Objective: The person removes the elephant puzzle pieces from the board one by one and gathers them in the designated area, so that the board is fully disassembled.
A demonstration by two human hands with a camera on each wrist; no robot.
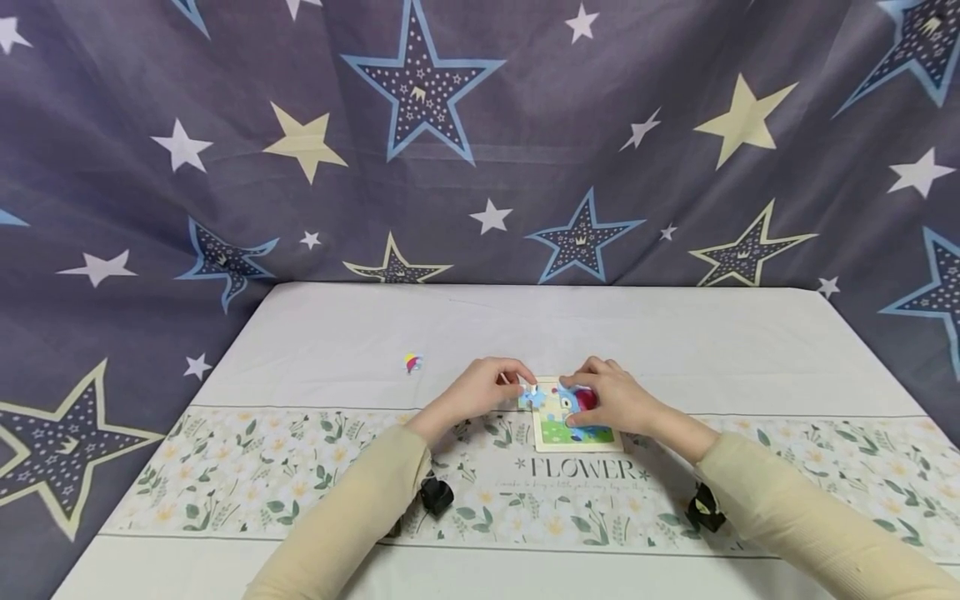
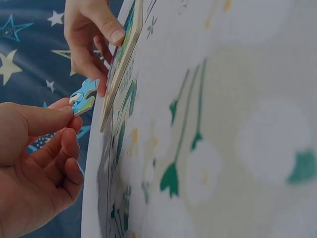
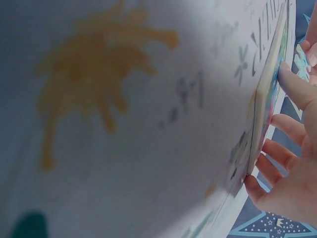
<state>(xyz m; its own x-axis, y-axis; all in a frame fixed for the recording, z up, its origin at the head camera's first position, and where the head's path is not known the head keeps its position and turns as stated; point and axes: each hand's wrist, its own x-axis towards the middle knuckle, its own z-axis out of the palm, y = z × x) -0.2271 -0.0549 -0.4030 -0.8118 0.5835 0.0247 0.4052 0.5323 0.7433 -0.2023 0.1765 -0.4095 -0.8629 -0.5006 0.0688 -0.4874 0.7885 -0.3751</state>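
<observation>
The left hand point(image 1: 480, 390) pinches a light-blue cardboard puzzle piece point(image 2: 84, 96) just beside the mostly filled square puzzle board point(image 1: 573, 440), which the right hand point(image 1: 611, 398) steadies with fingers resting flat on it, while one small colourful piece point(image 1: 412, 362) lies apart on the worktop point(image 1: 675, 342).

I see a small square puzzle board point(image 1: 573, 425) lying flat on the tablecloth, just above the printed word FLOWER. It has a pale wooden frame, with a picture in green, blue and red inside, partly covered by my right hand point(image 1: 611, 398), whose fingers rest on its surface and edge. My left hand point(image 1: 483, 390) pinches a blue jigsaw piece point(image 1: 534, 397) with white patches, held at the board's upper left corner; from the left wrist view the piece point(image 2: 84, 96) sits just off the board's edge, tilted, not seated. A loose colourful piece point(image 1: 413, 362) lies well left of the board.
</observation>
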